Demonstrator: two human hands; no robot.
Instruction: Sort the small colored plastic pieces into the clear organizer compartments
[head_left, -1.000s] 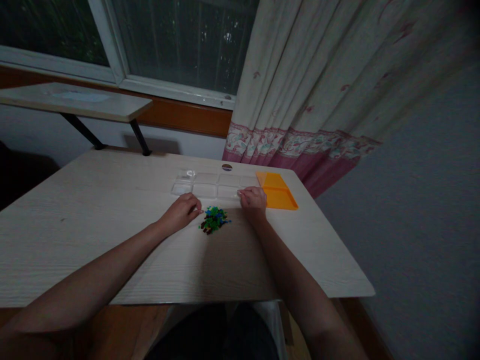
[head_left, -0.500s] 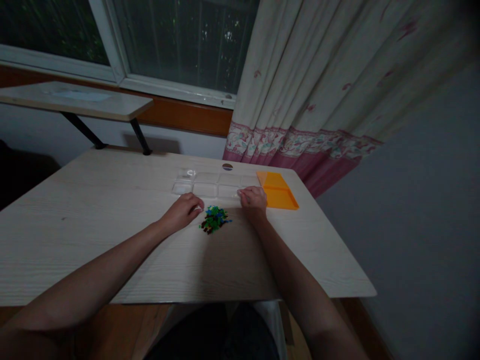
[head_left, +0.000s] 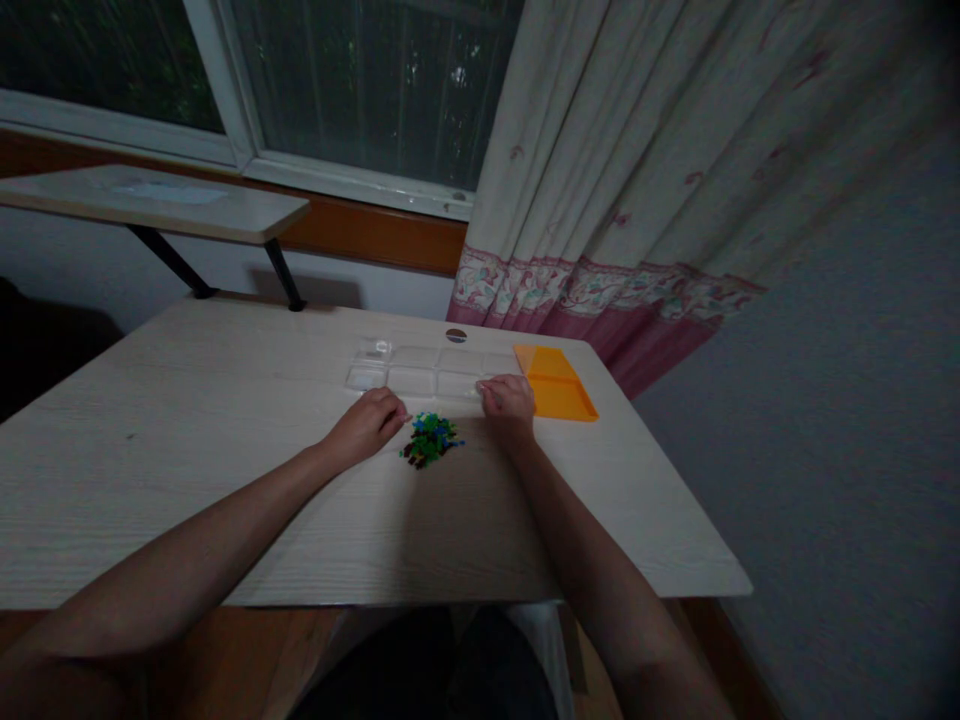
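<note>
A heap of small green, blue, yellow and dark brown pieces (head_left: pixel 433 441) lies loose on the pale wooden table. My left hand (head_left: pixel 370 424) rests just left of this heap, its fingers curled and the tips near the heap's upper left edge. Whatever those fingers may hold is too small to make out. Behind the heap is a clear plastic compartment tray (head_left: pixel 412 381), with several sections. My right hand (head_left: pixel 508 402) is closed at the tray's front right part, fingers bent inward. I cannot see whether anything is between them. The hand covers part of the tray.
An orange plastic tray (head_left: pixel 564 388) with a ridge across it lies right of my right hand. A small round dark disc (head_left: pixel 456 336) sits near the table's back edge. A raised shelf (head_left: pixel 217 212) on black legs stands at the back left. A curtain (head_left: pixel 570 240) hangs behind the table.
</note>
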